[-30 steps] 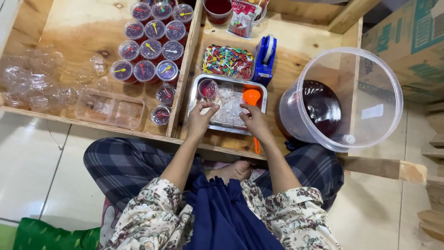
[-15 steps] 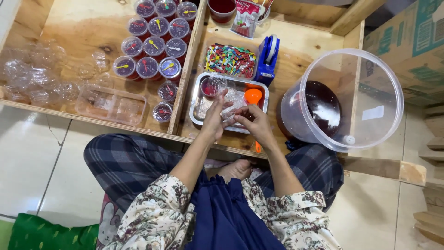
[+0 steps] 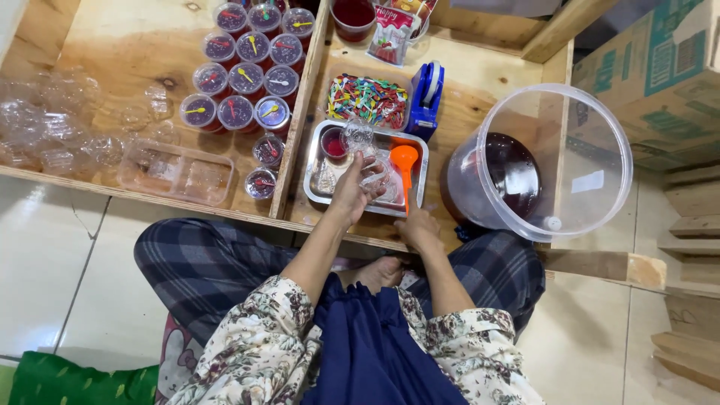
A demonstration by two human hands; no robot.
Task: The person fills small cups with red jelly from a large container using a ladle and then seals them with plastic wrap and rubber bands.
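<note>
My left hand (image 3: 351, 193) reaches over a metal tray (image 3: 316, 196) and grips a clear plastic cup (image 3: 375, 178) lying in it. My right hand (image 3: 417, 229) rests at the tray's near edge and holds the handle end of an orange ladle (image 3: 404, 159), whose bowl lies over the tray. A small cup of red liquid (image 3: 334, 142) and an empty clear cup (image 3: 358, 135) stand at the tray's far side. A big clear bucket (image 3: 592, 131) with dark red liquid stands to the right.
Filled, lidded cups with small spoons (image 3: 247, 75) stand in rows at the far left. Loose empty cups (image 3: 52, 127) and a clear box (image 3: 176, 172) lie nearer. Beyond the tray are coloured spoons (image 3: 367, 97) and a blue tape dispenser (image 3: 427, 94). A cardboard box (image 3: 660, 75) is at right.
My right hand has drawn back from the middle of the tray to its near edge with the ladle handle. My left hand stays over the tray on the clear cup.
</note>
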